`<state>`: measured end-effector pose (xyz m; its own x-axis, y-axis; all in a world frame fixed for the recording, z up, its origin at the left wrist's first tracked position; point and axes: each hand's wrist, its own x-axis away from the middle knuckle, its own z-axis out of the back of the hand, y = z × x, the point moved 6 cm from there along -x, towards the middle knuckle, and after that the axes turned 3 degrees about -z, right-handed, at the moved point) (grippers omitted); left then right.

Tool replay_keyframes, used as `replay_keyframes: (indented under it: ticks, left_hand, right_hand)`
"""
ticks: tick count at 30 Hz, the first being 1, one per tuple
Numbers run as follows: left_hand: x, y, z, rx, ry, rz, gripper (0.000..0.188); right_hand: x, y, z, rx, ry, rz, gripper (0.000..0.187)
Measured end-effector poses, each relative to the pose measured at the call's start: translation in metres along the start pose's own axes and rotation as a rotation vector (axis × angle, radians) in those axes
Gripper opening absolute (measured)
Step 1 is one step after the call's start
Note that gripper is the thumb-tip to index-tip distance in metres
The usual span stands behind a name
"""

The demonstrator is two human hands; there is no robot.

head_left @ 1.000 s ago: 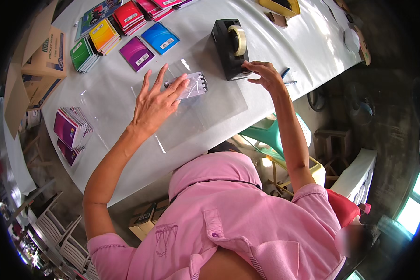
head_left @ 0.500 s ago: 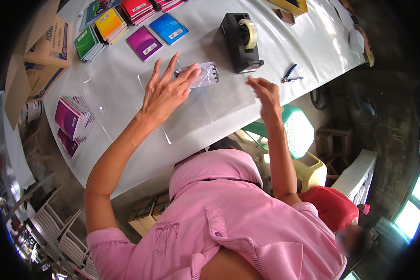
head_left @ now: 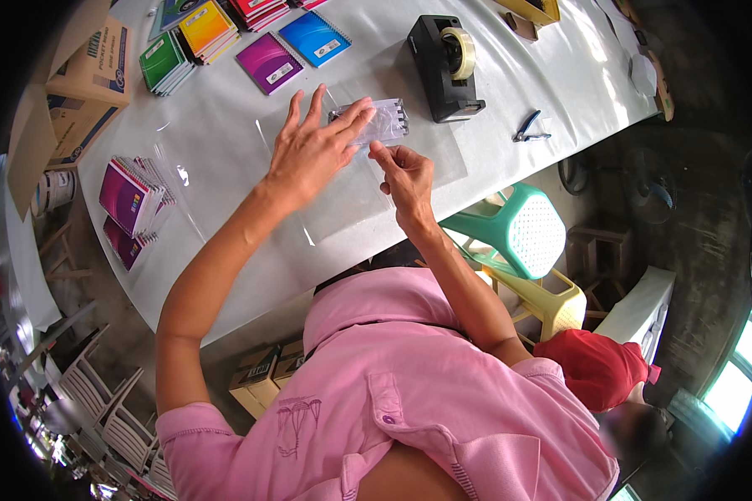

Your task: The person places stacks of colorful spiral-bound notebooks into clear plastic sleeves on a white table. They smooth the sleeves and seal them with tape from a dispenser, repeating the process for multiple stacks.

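Roughly left-to-right long axis | clear-wrapped pack point(head_left: 384, 122) | dark-marked end point(head_left: 404, 118) points right

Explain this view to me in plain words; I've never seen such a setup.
There is no machine here: the bare left hand and right hand belong to the person wearing the camera. It sits on their head, looking down through a fisheye lens that bends straight edges. On the white-covered table are spiral notebooks, a black tape dispenser and blue-handled pliers. The left fingers rest on a clear plastic packet; the right thumb and forefinger are near its lower edge, whether pinching anything is unclear.
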<state>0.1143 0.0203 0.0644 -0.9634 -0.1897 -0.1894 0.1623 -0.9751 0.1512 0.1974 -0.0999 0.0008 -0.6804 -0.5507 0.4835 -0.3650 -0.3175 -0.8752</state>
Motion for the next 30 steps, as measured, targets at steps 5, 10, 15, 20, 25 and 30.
replay_keyframes:
  ticks: [5, 10, 15, 20, 25, 30]
  left_hand:
    - [-0.029, -0.026, -0.032, 0.668, -0.080, 0.256, 0.055]
    - [-0.031, -0.035, -0.041, 0.800, -0.215, 0.222, 0.059]
    - [-0.002, -0.013, -0.023, 1.502, -0.076, 0.458, 0.069]
    - [0.043, -0.024, -0.005, 1.544, 0.316, 0.777, 0.069]
    - [0.168, -0.083, 0.059, 0.776, 0.913, 1.017, 0.061]
    - [0.336, -0.163, 0.110, 0.429, 1.253, 1.239, 0.063]
  right_hand:
    - [-0.014, 0.010, 0.003, 0.321, -0.053, 0.106, 0.038]
    - [-0.046, 0.029, 0.016, 0.535, -0.360, -0.119, 0.048]
    - [-0.066, 0.018, 0.041, -0.146, -0.674, -0.456, 0.085]
    - [-0.077, 0.003, 0.020, 0.144, -0.829, -0.500, 0.060]
    - [-0.048, -0.055, -0.058, 0.093, -0.867, -0.346, 0.060]
    - [0.000, -0.084, -0.233, 0.131, -1.089, -0.077, 0.069]
